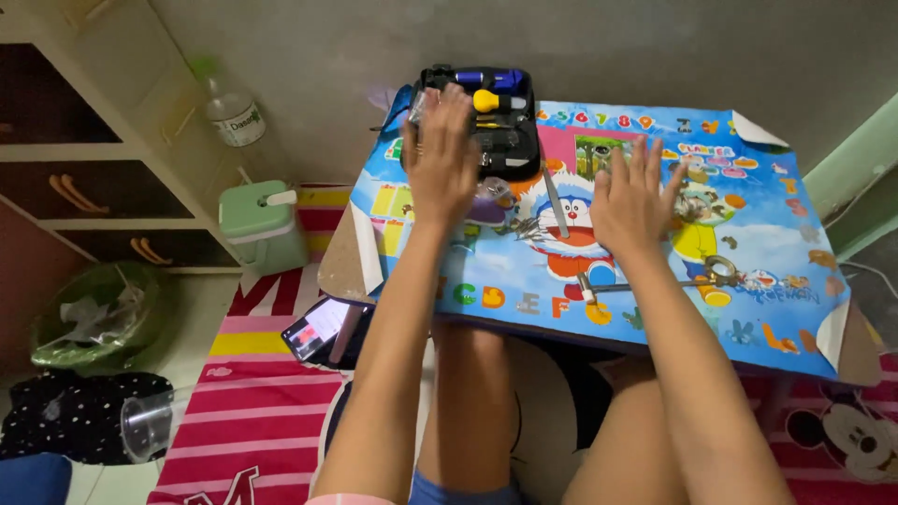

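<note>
The left hand point(441, 154) hovers palm down with fingers loosely spread at the far left part of the low table point(847, 351), its fingertips over the near edge of an open black tool case point(510, 140); a small clear piece seems to sit by its fingertips, but whether the hand grips it cannot be told. The case lies at the table's far edge and holds a blue-handled tool point(488, 79) and a yellow-handled screwdriver point(496, 100). The right hand point(634, 196) is flat and open, fingers fanned, empty, above the middle of the colourful cartoon alphabet mat point(767, 243) that covers the table. Between the hands lies a slim metal tool point(554, 201). Near the right wrist, toward the near edge, rests a metal wrench-like tool point(697, 278) with a ring head.
</note>
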